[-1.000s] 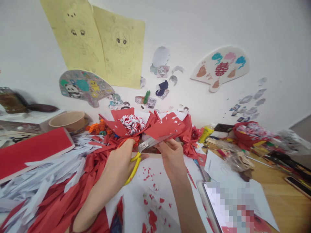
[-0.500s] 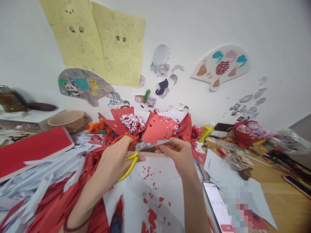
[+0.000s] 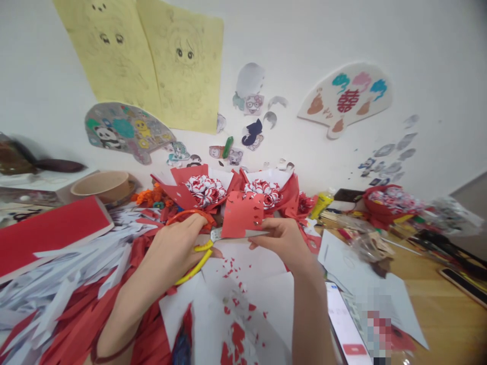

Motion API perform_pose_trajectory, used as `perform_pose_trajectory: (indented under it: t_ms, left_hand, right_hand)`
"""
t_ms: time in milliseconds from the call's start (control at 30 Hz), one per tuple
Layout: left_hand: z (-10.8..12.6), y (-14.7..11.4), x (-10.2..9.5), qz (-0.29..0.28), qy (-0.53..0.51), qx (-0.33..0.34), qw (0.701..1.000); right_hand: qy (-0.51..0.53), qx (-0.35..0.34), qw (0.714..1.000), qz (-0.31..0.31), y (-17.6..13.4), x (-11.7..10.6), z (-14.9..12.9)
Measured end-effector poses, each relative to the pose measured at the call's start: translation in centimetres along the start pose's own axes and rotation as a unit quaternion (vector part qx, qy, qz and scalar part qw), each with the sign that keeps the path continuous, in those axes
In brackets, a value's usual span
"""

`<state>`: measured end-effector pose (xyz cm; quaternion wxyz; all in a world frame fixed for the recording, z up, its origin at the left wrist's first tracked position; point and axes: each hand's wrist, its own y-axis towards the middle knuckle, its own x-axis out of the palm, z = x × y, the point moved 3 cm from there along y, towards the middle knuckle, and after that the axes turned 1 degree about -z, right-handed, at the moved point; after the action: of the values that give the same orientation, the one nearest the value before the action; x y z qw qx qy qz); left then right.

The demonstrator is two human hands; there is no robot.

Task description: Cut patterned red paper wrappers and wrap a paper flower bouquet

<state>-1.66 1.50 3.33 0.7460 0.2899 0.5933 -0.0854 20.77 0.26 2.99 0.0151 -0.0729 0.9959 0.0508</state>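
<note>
My left hand (image 3: 177, 246) is closed around the handles of a pair of scissors (image 3: 198, 267) with yellow and orange grips. The blades point right, and the red paper (image 3: 240, 217) hides most of them. This paper has small notches and holes along its right and upper edges. My right hand (image 3: 284, 242) pinches it at the lower right corner, near the blade tips. Below both hands lies a white sheet (image 3: 262, 289) scattered with red paper scraps (image 3: 238, 335).
Two paper flower bouquets (image 3: 205, 191) stand behind the hands. Piles of white strips (image 3: 76, 263) and red strips (image 3: 87, 309) cover the left side. A phone (image 3: 344, 324) lies at right, and a yellow bottle (image 3: 322, 204) stands farther back.
The red paper has turned from a tilt to nearly level and covers more of the scissor blades. My left hand and the scissors have shifted slightly left. Both grips stay the same.
</note>
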Motion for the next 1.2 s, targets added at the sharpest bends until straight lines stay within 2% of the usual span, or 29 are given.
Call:
perform_pose_trajectory:
  t_ms: [500,867,1200]
  left_hand:
    - [-0.19,-0.18,0.17,-0.013,-0.008,0.019,1.000]
    - [0.00,0.08,0.03,-0.033,-0.066,-0.003,0.997]
    - [0.20,0.14,0.05,-0.026,-0.080,-0.010,0.996]
  right_hand:
    - [-0.027,0.001,1.000,0.008,0.05,-0.14,0.04]
    - [-0.020,-0.004,0.999,0.035,0.11,-0.08,0.05]
    - [-0.008,-0.017,0.998,0.060,0.23,0.30,-0.33]
